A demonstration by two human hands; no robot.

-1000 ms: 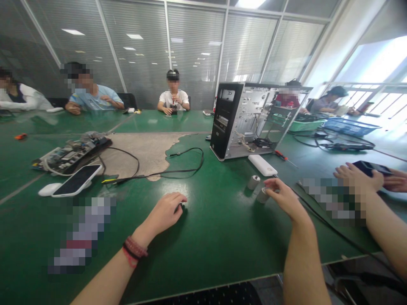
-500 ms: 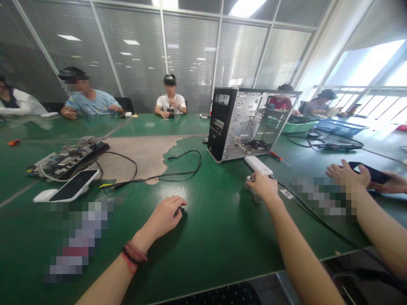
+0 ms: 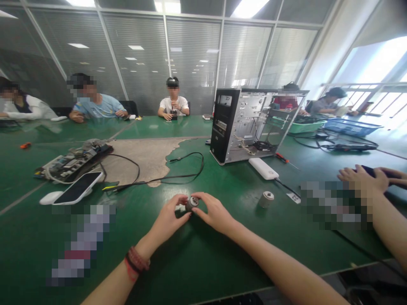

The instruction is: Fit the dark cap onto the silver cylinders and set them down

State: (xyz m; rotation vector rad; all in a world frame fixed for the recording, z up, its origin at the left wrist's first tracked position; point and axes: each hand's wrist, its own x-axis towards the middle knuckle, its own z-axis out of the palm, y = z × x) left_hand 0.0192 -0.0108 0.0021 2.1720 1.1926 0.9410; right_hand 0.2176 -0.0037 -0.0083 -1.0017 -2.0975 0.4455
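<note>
A small electric motor (image 3: 192, 204), a short metal cylinder with a pale round top, is held upright just above or on the green table in front of me. My left hand (image 3: 173, 214) closes on its left side, thumb low and fingers behind. From the right, my right hand (image 3: 213, 212) pinches the same motor between thumb and fingers. A second motor (image 3: 266, 200) of the same look stands alone on the table, farther right. Whether the held one touches the tabletop, I cannot tell.
An open computer case (image 3: 227, 127) stands behind, near a white power bank (image 3: 263, 168) and a screwdriver (image 3: 282, 158). On the left lie a circuit board assembly (image 3: 73, 159), a phone (image 3: 77, 188) and a black cable (image 3: 178, 173). A neighbour's hands (image 3: 365, 180) hold a phone at right.
My right hand has come left from beside the power bank with one motor, leaving the other standing there. My left hand has moved slightly right and closed on the motor.
</note>
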